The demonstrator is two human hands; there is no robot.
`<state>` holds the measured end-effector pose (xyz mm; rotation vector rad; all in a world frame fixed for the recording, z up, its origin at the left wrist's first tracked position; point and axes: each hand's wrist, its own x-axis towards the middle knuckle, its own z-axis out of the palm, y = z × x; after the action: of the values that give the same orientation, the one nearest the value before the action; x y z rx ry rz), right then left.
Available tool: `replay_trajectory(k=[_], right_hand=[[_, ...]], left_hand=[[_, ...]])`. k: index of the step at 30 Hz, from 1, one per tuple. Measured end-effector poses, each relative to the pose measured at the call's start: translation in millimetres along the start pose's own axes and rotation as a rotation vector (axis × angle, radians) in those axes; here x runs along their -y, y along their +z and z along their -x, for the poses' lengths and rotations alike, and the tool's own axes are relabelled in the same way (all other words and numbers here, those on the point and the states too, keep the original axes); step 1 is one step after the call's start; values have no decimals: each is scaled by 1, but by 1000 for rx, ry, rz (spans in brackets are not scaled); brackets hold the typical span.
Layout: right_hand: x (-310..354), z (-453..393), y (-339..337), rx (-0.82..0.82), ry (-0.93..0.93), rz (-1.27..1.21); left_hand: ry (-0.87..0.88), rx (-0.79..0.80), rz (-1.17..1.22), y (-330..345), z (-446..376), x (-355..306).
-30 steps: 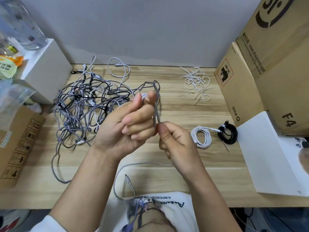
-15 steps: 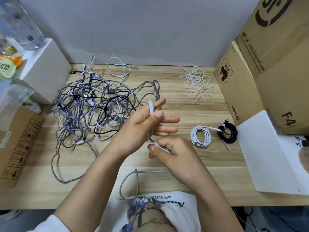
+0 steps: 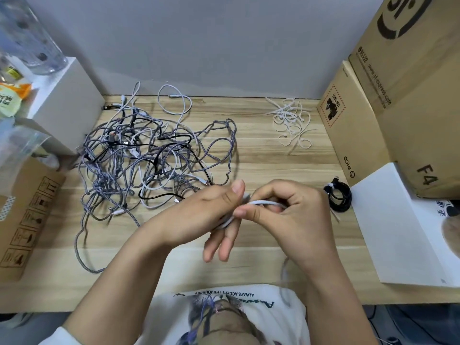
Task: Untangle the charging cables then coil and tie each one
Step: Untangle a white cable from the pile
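Light wood-plank surface (image 3: 261, 158) against plain grey wall (image 3: 211, 41). Cardboard boxes (image 3: 410, 95) right of the surface, white box (image 3: 67, 103) at its left, even indoor light.

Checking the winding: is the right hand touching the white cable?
Touching. The head view shows the right hand pinching the white cable between thumb and fingers, beside the left hand.

Tangled heap of grey braided, white and black charging cables (image 3: 154, 155): sprawled loose on the left half of the bench, one grey strand trailing toward the near edge. White charging cable (image 3: 263, 202): held above the bench, partly looped around fingers. Coiled black cable with white tie (image 3: 338, 196): flat on the bench, right. Loose white cable ties (image 3: 291, 122): heaped, far right.
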<state>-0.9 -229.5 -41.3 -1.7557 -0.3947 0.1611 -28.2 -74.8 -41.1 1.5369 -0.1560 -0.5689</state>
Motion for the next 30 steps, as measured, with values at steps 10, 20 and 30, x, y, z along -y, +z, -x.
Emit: replay_trajectory(k=[10, 20, 30], right_hand=[[0, -6, 2, 154, -47, -350], [-25, 7, 26, 391, 136, 82], [-18, 10, 22, 313, 17, 412]], left_hand=[[240, 403, 654, -11, 1, 2], [392, -173, 999, -16, -4, -15], [102, -382, 274, -1, -18, 3]])
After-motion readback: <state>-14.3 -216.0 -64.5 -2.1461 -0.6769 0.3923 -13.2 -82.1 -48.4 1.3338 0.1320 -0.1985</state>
